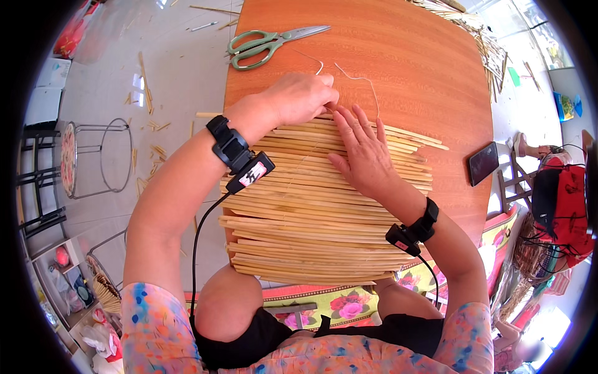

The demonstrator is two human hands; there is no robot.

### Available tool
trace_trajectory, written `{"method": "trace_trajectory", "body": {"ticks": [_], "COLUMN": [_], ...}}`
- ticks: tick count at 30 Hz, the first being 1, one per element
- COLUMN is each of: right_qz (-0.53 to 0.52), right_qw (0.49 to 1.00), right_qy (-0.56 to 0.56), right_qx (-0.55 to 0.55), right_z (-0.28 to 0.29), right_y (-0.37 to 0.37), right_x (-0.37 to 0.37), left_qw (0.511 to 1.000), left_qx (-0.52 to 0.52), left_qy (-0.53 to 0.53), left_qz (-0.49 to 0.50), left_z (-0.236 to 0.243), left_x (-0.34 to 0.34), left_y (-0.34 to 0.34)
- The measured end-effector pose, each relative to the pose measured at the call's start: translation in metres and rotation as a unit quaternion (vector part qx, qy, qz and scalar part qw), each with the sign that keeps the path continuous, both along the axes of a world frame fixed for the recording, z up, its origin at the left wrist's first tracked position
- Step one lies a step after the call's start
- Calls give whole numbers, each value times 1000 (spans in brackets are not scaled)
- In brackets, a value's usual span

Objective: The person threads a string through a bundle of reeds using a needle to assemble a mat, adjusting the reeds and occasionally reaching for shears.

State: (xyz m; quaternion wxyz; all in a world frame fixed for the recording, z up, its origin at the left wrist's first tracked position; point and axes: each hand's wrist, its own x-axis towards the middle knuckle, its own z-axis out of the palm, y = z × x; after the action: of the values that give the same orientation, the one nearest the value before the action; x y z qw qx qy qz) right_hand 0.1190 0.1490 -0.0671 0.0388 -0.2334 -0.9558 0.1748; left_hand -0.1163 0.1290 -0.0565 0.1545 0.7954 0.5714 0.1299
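A mat of pale, thin reed-like sticks (299, 199), laid side by side, covers the near part of the wooden table and overhangs its near edge. Fine string lines cross the sticks. At the mat's far edge, my left hand (302, 98) is closed, its fingertips pinched together; what they hold is hidden. One white string (321, 65) curves up beside those fingers. Another white string (372, 87) runs from the mat's far edge onto the tabletop. My right hand (366, 153) lies flat on the sticks, fingers spread, its fingertips close to the left hand.
Green-handled scissors (258, 48) lie at the far left of the orange-brown table (423, 75). A dark flat device (483, 164) sits at the right edge. Stick scraps (146, 87) litter the floor by a round stool (70, 159). Another person in red (564, 212) is at the right.
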Motion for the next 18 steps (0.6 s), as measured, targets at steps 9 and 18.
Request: {"method": "trace_trajectory", "body": {"ticks": [9,18], "right_qz": [11,8], "right_qw": [1000,1000], "right_qy": [-8,9], "right_qx": [13,0], "right_z": [-7,-5], "right_y": [-1,-5], "right_x": [5,4], "left_qw": [990,999], "left_qx": [-109,-31], "left_qy": [-29,-5], "left_qz": [82,13], "left_z": [6,-5], "left_x": [9,3], "left_y": [11,9]}}
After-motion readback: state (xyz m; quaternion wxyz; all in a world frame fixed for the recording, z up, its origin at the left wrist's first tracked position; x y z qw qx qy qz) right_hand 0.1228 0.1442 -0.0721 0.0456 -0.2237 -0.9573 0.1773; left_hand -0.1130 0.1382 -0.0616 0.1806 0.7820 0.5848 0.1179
